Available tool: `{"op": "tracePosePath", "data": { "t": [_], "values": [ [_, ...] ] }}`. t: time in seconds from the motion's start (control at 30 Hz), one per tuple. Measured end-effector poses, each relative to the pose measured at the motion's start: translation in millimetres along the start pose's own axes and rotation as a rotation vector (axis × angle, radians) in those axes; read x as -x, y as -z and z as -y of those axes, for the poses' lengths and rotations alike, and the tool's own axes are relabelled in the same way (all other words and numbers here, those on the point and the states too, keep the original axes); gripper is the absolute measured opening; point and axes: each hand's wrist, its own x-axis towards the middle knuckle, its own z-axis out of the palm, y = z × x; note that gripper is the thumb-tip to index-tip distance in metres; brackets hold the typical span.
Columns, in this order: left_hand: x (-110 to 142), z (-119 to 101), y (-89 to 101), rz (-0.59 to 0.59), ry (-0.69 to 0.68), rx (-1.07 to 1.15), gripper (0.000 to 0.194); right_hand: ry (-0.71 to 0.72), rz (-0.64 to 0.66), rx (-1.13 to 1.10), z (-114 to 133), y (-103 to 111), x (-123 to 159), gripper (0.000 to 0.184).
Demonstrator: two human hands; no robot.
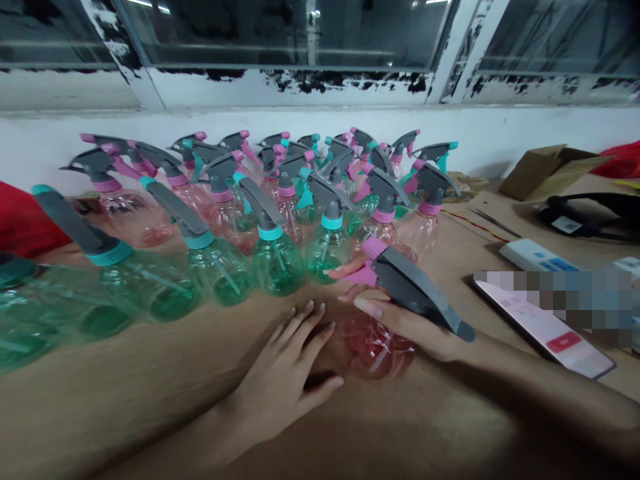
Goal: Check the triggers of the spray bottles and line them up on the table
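My right hand [400, 320] is wrapped round the neck of a pink spray bottle [377, 350], below its grey and pink trigger head. The bottle stands on the brown table, or just above it; I cannot tell which. Beside it, to the left, my left hand [290, 367] lies palm down on the table with its fingers stretched out, holding nothing. Just beyond both hands is a row of green spray bottles with teal collars, the nearest being one green spray bottle [325, 257] and another green spray bottle [279, 263].
Several pink and green spray bottles crowd the back, up to the white wall [500, 133]. On the right lie a phone [540, 327], a white device [540, 257], tweezers [495, 222], black headphones [590, 213] and an open cardboard box [543, 173]. Red material [25, 220] is at far left.
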Motion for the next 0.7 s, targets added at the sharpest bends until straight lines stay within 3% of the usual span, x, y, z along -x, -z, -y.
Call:
{"op": "tracePosePath", "data": {
  "t": [0.2, 0.4, 0.7],
  "values": [
    [0.9, 0.0, -0.9, 0.019, 0.005, -0.022, 0.06, -0.025, -0.013, 0.003, 8.4, -2.1, -3.1, 0.02],
    [1.2, 0.3, -2.3, -0.017, 0.004, -0.034, 0.058, -0.049, -0.057, 0.162, 22.7, -2.8, -5.8, 0.025],
    [0.0, -0.2, -1.6, -0.02, -0.01, -0.033, 0.058, -0.105, -0.057, 0.081, 9.8, -2.6, -1.7, 0.024]
  ]
}}
